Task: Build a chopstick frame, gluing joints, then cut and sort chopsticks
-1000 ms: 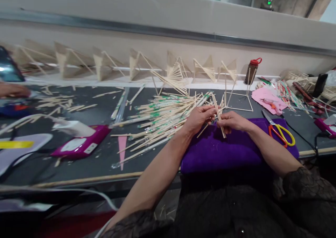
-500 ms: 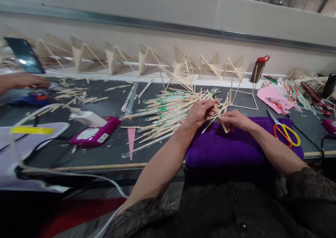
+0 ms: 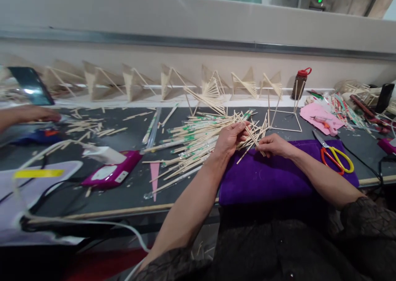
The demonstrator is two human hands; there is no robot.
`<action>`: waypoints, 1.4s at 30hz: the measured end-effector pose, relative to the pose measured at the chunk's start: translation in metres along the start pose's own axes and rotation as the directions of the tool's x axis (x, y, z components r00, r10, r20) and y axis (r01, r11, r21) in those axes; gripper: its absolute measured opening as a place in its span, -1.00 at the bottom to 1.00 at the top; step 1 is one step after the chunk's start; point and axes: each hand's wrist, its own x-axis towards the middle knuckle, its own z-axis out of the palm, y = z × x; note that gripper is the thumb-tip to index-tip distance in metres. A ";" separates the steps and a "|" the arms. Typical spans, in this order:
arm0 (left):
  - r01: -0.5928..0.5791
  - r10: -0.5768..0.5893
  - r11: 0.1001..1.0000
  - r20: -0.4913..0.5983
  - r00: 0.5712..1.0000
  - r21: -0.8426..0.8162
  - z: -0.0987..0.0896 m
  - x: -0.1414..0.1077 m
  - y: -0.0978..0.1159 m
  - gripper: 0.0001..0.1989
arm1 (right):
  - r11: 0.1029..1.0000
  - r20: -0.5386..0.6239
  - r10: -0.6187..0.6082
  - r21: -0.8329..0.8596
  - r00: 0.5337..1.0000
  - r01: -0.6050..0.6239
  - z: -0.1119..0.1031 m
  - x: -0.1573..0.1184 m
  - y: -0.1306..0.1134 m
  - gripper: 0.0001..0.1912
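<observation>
Thin wooden sticks (image 3: 249,133) slant between my two hands. My left hand (image 3: 232,137) is closed round their upper part. Lower down, my right hand (image 3: 272,145) pinches the sticks near their bottom end. Both hands are just above the back edge of a folded purple cloth (image 3: 262,178). Beside my left hand spreads a big pile of sticks (image 3: 194,138), some in clear and green wrappers. A small open frame of sticks (image 3: 300,122) stands behind my right hand.
Scissors (image 3: 335,157) lie on the cloth's right end. A bottle (image 3: 298,85) and stick models (image 3: 176,83) line the wall. At left are a magenta power block (image 3: 116,171), a white cable, a phone (image 3: 31,86) and another person's hand (image 3: 37,114). Pink paper (image 3: 321,118) lies right.
The camera view has tilted up a little, so the background sits lower. My hands still hold the sticks, and the sticks between them have shifted slightly to the left.
</observation>
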 end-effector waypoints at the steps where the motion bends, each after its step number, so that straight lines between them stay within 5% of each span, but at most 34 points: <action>1: -0.005 0.005 1.000 -0.004 1.000 0.006 -0.001 0.000 0.000 -0.65 | 1.000 -0.004 -0.008 0.005 1.000 0.008 0.000 0.001 0.000 -0.73; 8: -0.041 0.040 0.999 -0.037 0.999 -0.034 -0.005 0.002 -0.001 -0.66 | 0.998 -0.049 -0.026 0.060 0.998 0.029 0.001 0.003 0.002 -0.75; 18: 0.085 -0.086 0.994 -0.014 0.996 -0.066 0.000 -0.001 -0.001 -0.70 | 0.999 -0.069 -0.045 0.018 0.997 0.047 0.003 0.001 0.000 -0.72; 29: 0.082 -0.091 0.989 0.066 0.994 0.123 0.004 -0.006 -0.015 -0.53 | 0.993 -0.182 -0.114 -0.040 0.977 0.109 0.009 0.002 -0.001 -0.57; 34: -0.099 0.116 0.966 -0.056 0.992 0.238 -0.008 0.013 0.013 -0.58 | 0.998 -0.309 -0.028 0.049 0.951 0.045 0.015 -0.001 0.009 -0.65; 36: -0.233 0.286 0.893 -0.085 0.955 0.386 -0.014 0.038 0.037 -0.65 | 0.996 -0.305 -0.083 -0.045 0.949 0.072 0.019 -0.006 0.013 -0.70; 38: -0.331 0.438 0.717 -0.026 0.899 0.613 -0.016 0.071 0.059 -0.71 | 0.981 -0.252 -0.156 -0.153 0.955 0.120 0.023 -0.010 0.016 -0.76; 42: -0.332 0.436 0.165 0.233 0.869 0.929 -0.010 0.142 0.070 -0.73 | 0.966 -0.124 -0.132 -0.239 0.983 0.100 0.029 -0.013 0.014 -0.81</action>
